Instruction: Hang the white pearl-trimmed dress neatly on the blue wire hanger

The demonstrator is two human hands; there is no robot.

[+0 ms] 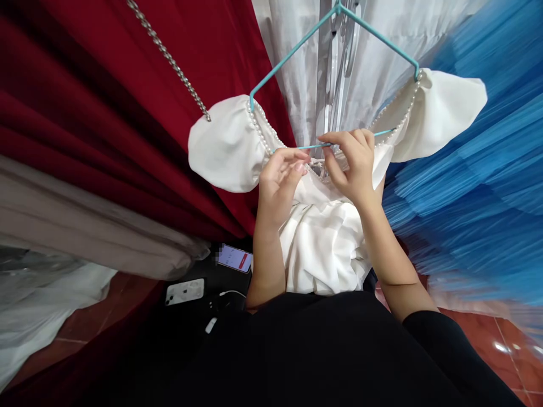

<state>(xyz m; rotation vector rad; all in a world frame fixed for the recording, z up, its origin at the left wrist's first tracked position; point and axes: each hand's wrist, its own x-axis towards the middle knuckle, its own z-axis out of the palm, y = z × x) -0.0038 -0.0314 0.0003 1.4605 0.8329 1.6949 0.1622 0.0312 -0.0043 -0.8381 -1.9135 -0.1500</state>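
A white dress (326, 243) with puffed sleeves and a pearl-beaded neckline hangs on a light-blue hanger (292, 53). My left hand (280, 183) is at the neckline, just below the hanger's bottom bar. Its thumb and fingers are drawn together, and whatever is between them is too small to make out. Beside it, my right hand (352, 161) has thumb and forefinger closed around the hanger's bottom bar near its middle. The gathered bodice drops between my forearms, and its lower part is hidden by my black top.
Red cloth (203, 51) hangs on the left, with a silver chain (169, 59) in front. Blue tulle (475, 192) fills the right side. Low on the left lie a lit phone (235, 258) and a white phone (185, 291) on a black surface.
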